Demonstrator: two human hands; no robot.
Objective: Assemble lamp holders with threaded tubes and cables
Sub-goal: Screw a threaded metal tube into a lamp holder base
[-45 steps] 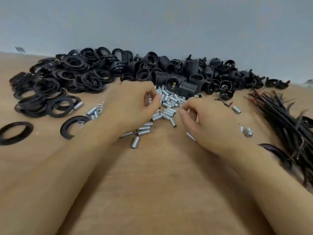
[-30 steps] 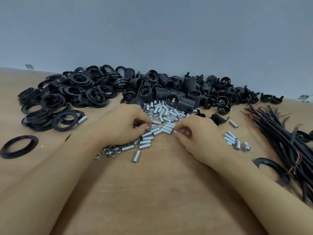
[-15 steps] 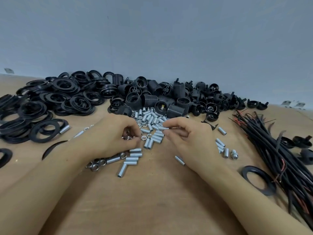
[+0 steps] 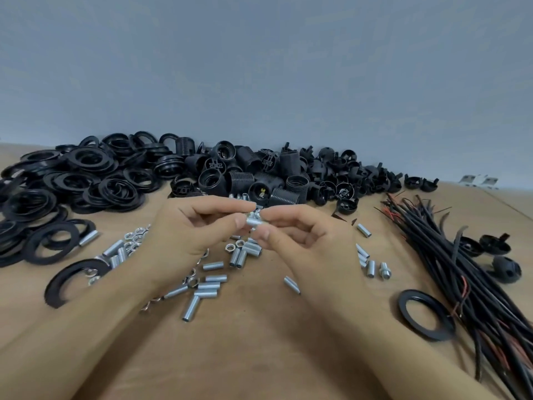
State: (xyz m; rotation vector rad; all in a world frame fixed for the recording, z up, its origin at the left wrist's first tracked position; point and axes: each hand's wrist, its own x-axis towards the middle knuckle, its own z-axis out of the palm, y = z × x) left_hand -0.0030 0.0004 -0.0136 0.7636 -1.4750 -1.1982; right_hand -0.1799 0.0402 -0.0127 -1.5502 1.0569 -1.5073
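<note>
Silver threaded metal tube (image 4: 253, 221) now sits lifted off the bench (image 4: 259, 342), pinched between left hand (image 4: 184, 232) and right hand (image 4: 305, 238), which earlier rummaged lower among loose tubes.

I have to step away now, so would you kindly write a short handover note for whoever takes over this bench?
Left hand and right hand: both pinch one small threaded tube, held above the table; a nut may be going on it, too small to tell.
Loose tubes and nuts lie under the hands, black rings far left, lamp holders at the back, cables on the right.
Done: no finished holder in sight.
Left: fit tube to a holder, add cable, repeat.
</note>
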